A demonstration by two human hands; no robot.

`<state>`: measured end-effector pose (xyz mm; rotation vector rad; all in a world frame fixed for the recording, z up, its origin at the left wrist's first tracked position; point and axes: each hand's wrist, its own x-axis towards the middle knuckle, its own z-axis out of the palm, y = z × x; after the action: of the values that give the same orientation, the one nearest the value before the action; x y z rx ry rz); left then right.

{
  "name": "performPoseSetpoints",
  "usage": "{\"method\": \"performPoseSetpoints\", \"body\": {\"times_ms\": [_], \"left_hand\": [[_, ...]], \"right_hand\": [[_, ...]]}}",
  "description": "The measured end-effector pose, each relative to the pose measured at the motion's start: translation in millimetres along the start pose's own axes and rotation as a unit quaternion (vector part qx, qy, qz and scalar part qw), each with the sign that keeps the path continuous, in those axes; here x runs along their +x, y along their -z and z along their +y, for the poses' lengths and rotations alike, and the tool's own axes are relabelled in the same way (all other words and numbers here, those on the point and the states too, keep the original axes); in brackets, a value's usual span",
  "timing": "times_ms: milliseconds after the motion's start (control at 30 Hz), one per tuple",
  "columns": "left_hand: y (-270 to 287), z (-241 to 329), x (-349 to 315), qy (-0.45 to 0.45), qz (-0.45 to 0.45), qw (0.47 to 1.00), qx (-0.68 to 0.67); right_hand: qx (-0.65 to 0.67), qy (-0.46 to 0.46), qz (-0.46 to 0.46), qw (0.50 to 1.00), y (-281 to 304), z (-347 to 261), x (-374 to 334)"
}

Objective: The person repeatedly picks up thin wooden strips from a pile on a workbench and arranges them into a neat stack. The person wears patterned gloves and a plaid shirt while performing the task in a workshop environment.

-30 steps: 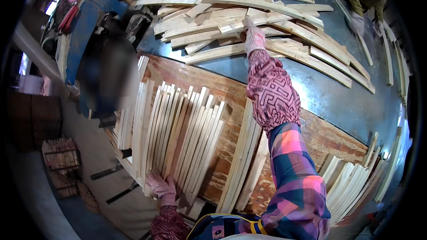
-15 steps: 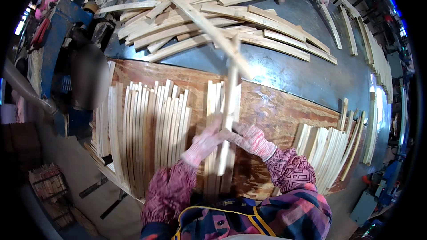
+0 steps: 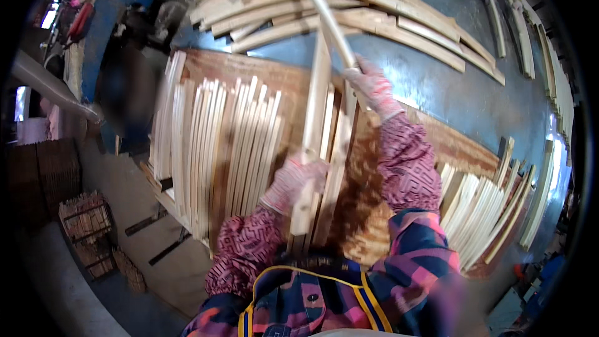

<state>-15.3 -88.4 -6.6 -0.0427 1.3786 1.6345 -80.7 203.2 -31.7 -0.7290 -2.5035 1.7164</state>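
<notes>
Left grip (image 3: 294, 182): in the head view, a straight pale wooden slat (image 3: 316, 97) is being clasped over the brown plywood counter (image 3: 368, 231).
Right grip (image 3: 376, 90): a long pale wooden strip (image 3: 325, 15) is being pinched near its end.
Far end: pale heaped wooden boards (image 3: 262, 12) may be getting snagged if it is being swung low.

A grey floor (image 3: 134, 193) lies beside a shiny blue-grey tabletop (image 3: 449, 97).
</notes>
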Motion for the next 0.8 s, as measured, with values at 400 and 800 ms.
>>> {"method": "performPoseSetpoints", "body": {"times_ms": [400,800], "left_hand": [[33.2,-100.7,-67.8,0.119,0.176,0.786,0.58],[-18.7,-100.2,-72.8,0.026,0.174,0.76,0.625]], "right_hand": [[0.133,-0.202,0.058,0.969,-63.1,168.2,-350.1],[-0.241,-0.21,0.041,0.947,-121.7,108.0,-353.1]]}}
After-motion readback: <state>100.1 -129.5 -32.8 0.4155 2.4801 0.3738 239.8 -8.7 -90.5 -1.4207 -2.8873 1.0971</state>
